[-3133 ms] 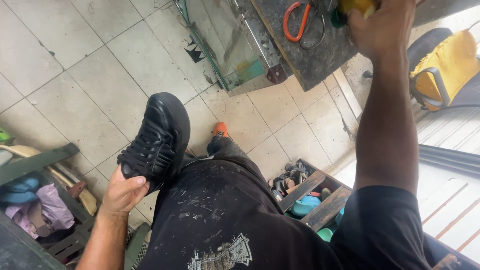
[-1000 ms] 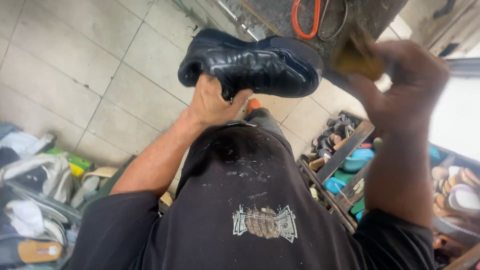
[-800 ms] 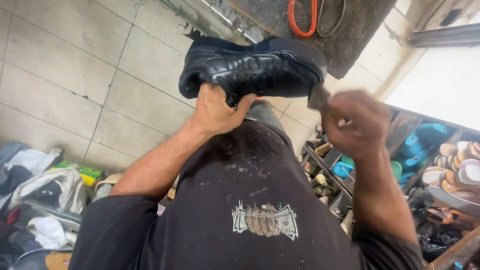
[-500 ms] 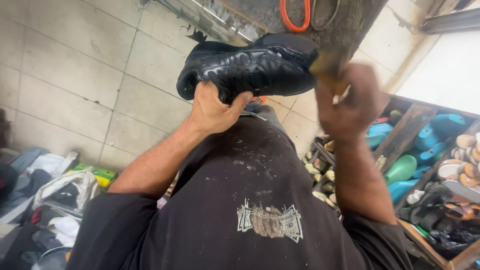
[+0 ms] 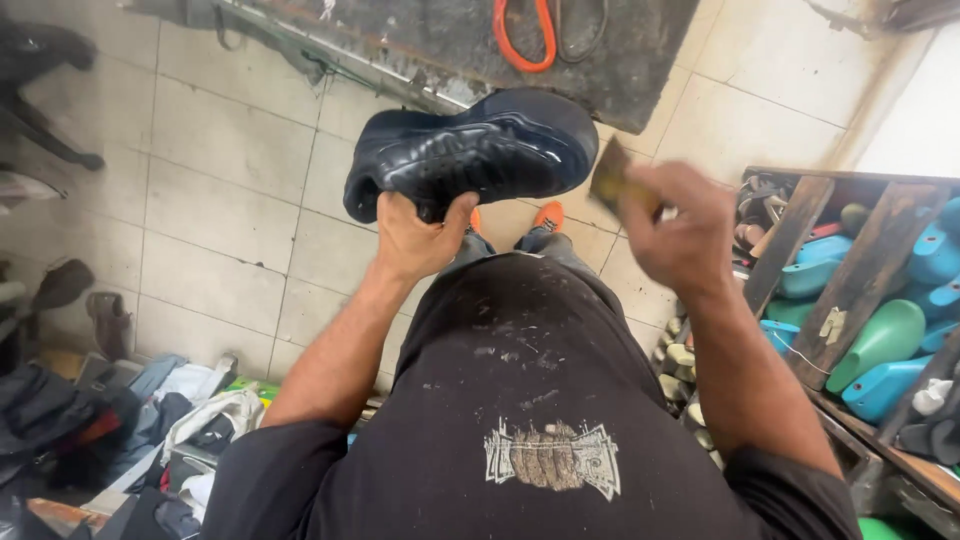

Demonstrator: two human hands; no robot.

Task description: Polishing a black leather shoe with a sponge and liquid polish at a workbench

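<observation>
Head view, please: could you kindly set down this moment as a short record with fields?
Left hand: the left hand grips the black shoe from below, holding it on its side above the lap.
Right hand: the right hand is closed on a small brownish tool, blurred, its end close to the shoe's toe.
Clothing: black apron, speckled white.
Ahead: dark worktop with orange-handled scissors.
Right side: wooden crate of blue and green shoe lasts.
Left side: heap of clothes and bags on the tiled floor.
</observation>
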